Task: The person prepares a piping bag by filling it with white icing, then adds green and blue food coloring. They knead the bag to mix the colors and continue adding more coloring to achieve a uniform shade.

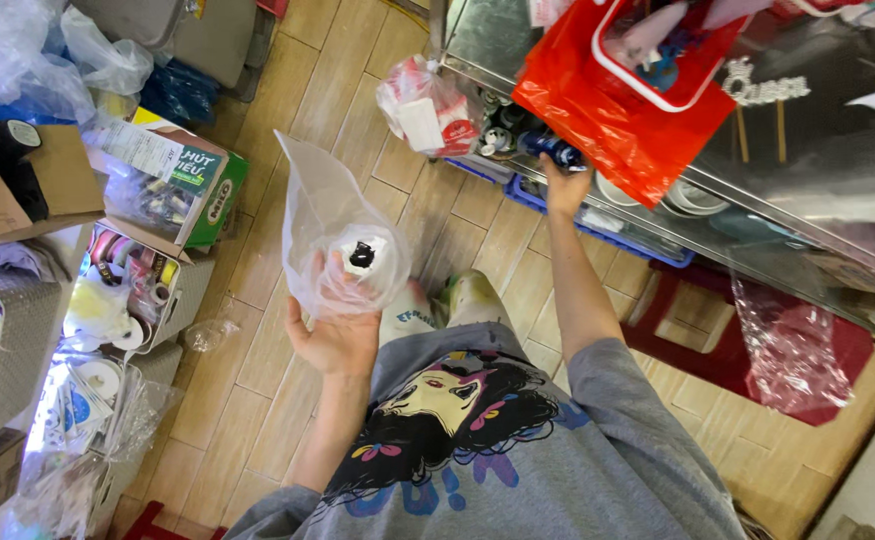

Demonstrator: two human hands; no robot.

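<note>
Fingers [309, 318] of left hand [335, 340] cupped under clear plastic bag [337, 240], gripping it, mouth up, long axis upright, white item with black cap [362, 255] inside. Right hand [563, 188] closed on dark blue bottle [555, 150] at metal shelf [477, 50]. Best kept level, mouth open.

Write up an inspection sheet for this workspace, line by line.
Surface: wood-look tile floor; metal shelf at upper right.
Job's things: clear plastic bag holding a small white item with a black part; dark blue item at the shelf.
Clutter: open cardboard boxes of small goods, red plastic bag, red stool.
Grippers: left hand holds the clear bag; right hand grips the blue item.
Cables: nothing seen.
Surroundings: crowded storage space.
</note>
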